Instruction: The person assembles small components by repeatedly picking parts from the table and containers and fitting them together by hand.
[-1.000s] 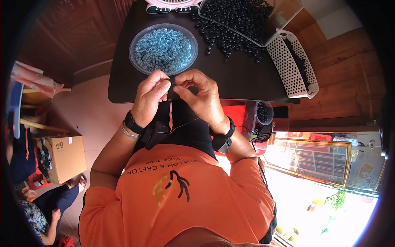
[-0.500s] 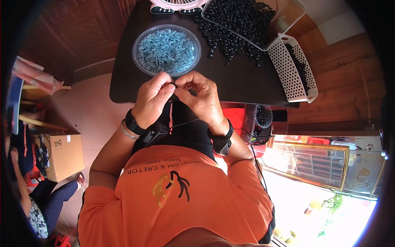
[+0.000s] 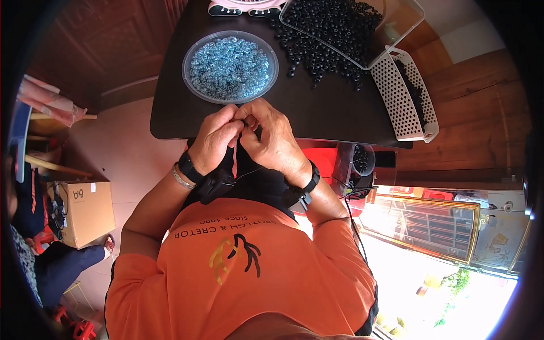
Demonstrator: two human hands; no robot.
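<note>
My left hand (image 3: 213, 140) and my right hand (image 3: 271, 136) meet at the table's near edge, both closed in a pinch. Between their fingertips sits a small black piece (image 3: 245, 123), mostly covered by the fingers; its exact kind cannot be made out. Just beyond them stands a round clear tub (image 3: 188, 86) filled with small, see-through light-blue pieces (image 3: 229, 67). Farther right, a heap of black beads (image 3: 317, 65) spreads over the dark table (image 3: 187, 119), away from both hands.
A clear bin (image 3: 416, 25) lies tipped over the bead heap. Beside it is a white perforated basket (image 3: 394, 93) with dark contents. Below the table's right side sits a small tub of black beads (image 3: 361, 159). A cardboard box (image 3: 90, 212) and a seated person (image 3: 62, 263) are at left.
My hands have turned slightly and drawn a little closer together, with the small black piece still between the fingertips. The person at left has shifted toward the picture's edge.
</note>
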